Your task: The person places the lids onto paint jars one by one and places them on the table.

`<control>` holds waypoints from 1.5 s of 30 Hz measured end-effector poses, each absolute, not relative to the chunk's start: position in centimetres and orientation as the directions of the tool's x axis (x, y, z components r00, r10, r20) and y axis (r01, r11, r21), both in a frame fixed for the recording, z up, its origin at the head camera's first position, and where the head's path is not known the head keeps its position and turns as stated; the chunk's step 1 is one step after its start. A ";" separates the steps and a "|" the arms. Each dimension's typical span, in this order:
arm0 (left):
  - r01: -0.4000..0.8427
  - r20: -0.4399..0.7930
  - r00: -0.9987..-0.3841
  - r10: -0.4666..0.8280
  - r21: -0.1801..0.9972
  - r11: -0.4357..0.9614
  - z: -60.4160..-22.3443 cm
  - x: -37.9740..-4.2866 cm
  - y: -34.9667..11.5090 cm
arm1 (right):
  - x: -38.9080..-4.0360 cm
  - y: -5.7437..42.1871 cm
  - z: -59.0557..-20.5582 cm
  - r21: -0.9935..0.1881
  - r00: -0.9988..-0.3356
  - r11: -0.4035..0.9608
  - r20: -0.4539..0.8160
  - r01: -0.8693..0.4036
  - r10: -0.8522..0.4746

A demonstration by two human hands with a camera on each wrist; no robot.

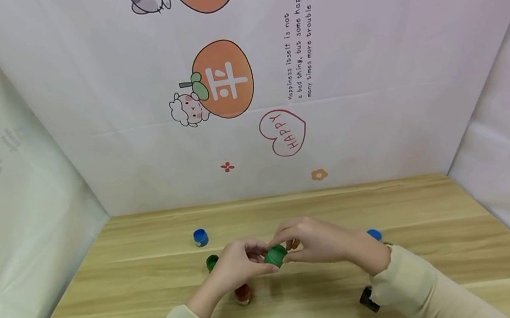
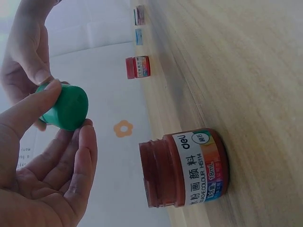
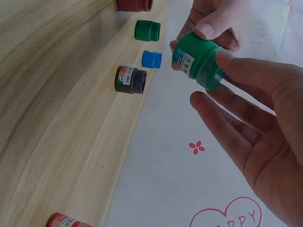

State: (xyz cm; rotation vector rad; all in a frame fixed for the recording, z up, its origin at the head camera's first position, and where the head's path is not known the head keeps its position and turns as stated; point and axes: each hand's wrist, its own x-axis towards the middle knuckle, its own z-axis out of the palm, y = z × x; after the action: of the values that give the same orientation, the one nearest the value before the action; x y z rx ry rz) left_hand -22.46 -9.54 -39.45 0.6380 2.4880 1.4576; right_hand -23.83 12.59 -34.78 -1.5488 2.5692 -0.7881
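Above the table's middle, both hands hold a green paint jar (image 1: pixel 276 256). My left hand (image 1: pixel 239 264) grips its body between thumb and fingers. From the other side my right hand (image 1: pixel 320 240) pinches the jar's neck end, its thumb (image 3: pixel 241 68) along the neck and its lower fingers spread out. The right wrist view shows a printed label (image 3: pixel 183 63) on the jar's side. Below the left hand, a reddish-brown paint jar (image 2: pixel 184 168) stands upright on the table, its threaded neck in view. Another green jar (image 3: pixel 147 30) stands behind the left wrist, partly hidden in the head view.
A blue jar (image 1: pixel 201 237) stands farther back on the left of the wooden table (image 1: pixel 392 204). Something blue (image 1: pixel 374 234) shows behind the right forearm. A dark jar (image 3: pixel 130 79) and red jars (image 2: pixel 137 67) also stand about. White printed sheets (image 1: pixel 132 145) wall the table's back and sides.
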 end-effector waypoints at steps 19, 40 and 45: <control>0.235 0.029 -0.891 0.454 0.883 0.405 -39.9 -22.1 -9.4 | -23.2 12.8 -35.5 -0.348 -0.499 0.407 0.235 -0.844 -0.834; 0.251 0.052 -0.885 0.462 0.890 0.381 -39.6 -22.3 -9.4 | -23.6 12.5 -35.0 -0.344 -0.476 0.385 0.241 -0.857 -0.846; 0.260 0.058 -0.886 0.460 0.883 0.390 -39.7 -22.4 -9.2 | -23.5 12.7 -34.9 -0.374 -0.536 0.445 0.187 -0.814 -0.823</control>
State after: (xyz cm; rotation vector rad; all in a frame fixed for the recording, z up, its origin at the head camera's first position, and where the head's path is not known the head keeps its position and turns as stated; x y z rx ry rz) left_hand -22.35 -9.20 -39.70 0.6438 2.4487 1.5020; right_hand -23.55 12.69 -34.89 -1.5023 2.6510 -0.6674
